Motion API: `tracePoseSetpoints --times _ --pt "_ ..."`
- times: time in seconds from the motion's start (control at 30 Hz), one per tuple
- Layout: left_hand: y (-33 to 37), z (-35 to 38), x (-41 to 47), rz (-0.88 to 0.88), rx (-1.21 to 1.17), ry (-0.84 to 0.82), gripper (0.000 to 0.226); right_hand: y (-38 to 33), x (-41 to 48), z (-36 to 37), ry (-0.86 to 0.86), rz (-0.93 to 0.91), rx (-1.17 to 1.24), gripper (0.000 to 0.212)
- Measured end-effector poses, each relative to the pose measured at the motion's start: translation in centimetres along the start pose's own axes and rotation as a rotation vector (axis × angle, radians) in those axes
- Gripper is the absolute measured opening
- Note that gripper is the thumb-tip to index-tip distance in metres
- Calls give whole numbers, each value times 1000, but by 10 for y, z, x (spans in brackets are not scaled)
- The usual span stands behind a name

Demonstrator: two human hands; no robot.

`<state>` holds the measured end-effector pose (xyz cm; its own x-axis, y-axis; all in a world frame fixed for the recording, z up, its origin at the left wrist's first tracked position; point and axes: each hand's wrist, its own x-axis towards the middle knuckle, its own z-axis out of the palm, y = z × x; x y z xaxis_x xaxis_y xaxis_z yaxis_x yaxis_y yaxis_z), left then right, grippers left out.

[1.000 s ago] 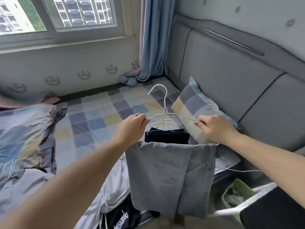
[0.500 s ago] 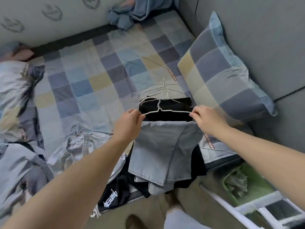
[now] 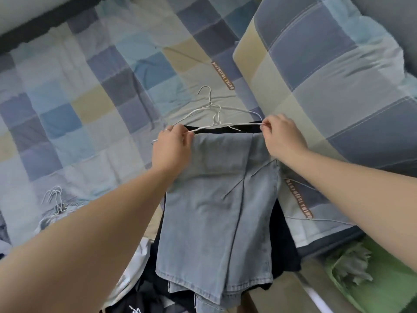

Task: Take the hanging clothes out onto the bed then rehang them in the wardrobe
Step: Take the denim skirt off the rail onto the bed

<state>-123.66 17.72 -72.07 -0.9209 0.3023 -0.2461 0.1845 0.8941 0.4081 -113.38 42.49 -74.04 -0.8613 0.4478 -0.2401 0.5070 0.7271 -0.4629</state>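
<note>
Covering black garment [image 3: 285,245]: jeans [image 3: 216,199] on hanger [image 3: 246,124]; checked pillow [image 3: 327,75] beside.

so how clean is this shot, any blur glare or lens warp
Head view: soft even daylight, no glare or hard shadows; jeans and wire hangers in the centre read fairly sharp; the bedsheet smears towards the top left edge; wide-angle bend curves its checks and stretches the left forearm near the bottom corner.

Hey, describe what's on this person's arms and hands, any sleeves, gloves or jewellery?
The left forearm and right forearm are bare, no sleeves in view. The left hand wears a thin ring on one finger; the right hand shows none. No gloves, watch or bracelet visible.
</note>
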Motion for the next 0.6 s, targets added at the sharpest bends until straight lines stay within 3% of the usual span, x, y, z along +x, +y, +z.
tracePoseSetpoints --times 0.13,0.23,0.33,0.6 --pt "-3 27 36 -89 -91 -72 31 11 37 26 6 51 120 22" --pt "-10 37 47 -46 -26 -132 58 15 50 42 -95 40 143 50" --pt "-20 40 44 -20 83 -156 75 19 50 52 -201 29 -10 72" --pt "-39 21 -17 1 173 -247 76 7 -5 46 -292 15 -120 71"
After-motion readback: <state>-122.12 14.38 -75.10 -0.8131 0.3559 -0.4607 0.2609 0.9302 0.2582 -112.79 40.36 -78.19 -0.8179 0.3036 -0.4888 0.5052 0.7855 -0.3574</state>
